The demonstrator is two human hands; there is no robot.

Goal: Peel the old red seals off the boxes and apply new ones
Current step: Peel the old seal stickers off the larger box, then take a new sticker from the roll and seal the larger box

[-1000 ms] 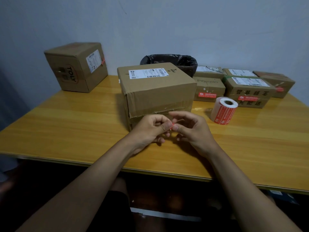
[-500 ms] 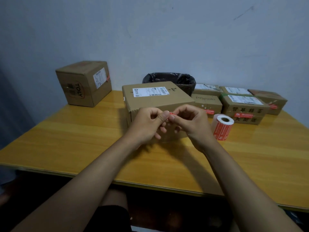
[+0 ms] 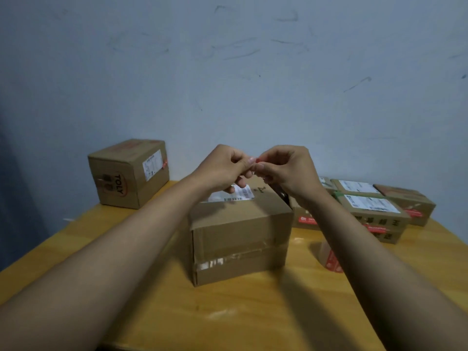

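Both hands are hovering above the nearest box [image 3: 240, 231], the left hand [image 3: 222, 168] and right hand [image 3: 288, 168] meeting fingertip to fingertip and together pinching a small red seal [image 3: 257, 160]. It is sitting right between the 2 thumbs, too crumpled to tell its long axis. The box top is lying just below the fingers, the seal roll [image 3: 329, 257] lower right on the wooden table [image 3: 253, 312], more boxes against the pale wall [image 3: 228, 72].
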